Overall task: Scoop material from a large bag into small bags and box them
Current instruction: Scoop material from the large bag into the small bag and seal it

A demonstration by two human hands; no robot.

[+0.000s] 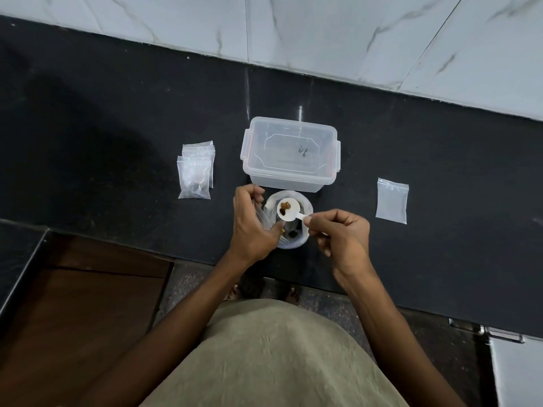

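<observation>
Box (291, 155) behind large bag (289, 221); filled small bags (195, 171) left, one small bag (392, 201) right.

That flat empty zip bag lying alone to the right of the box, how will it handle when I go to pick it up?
The empty zip bag is thin clear film lying flat on the dark counter, so it will probably be floppy and very light. With no raised edge visible, it may slide rather than lift; pinching its zip strip looks safest. It shouldn't roll or tip.

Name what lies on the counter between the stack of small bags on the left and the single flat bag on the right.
In the head view, the clear plastic box lies between the stack of small bags and the single flat bag, with the open large bag just nearer.
</observation>
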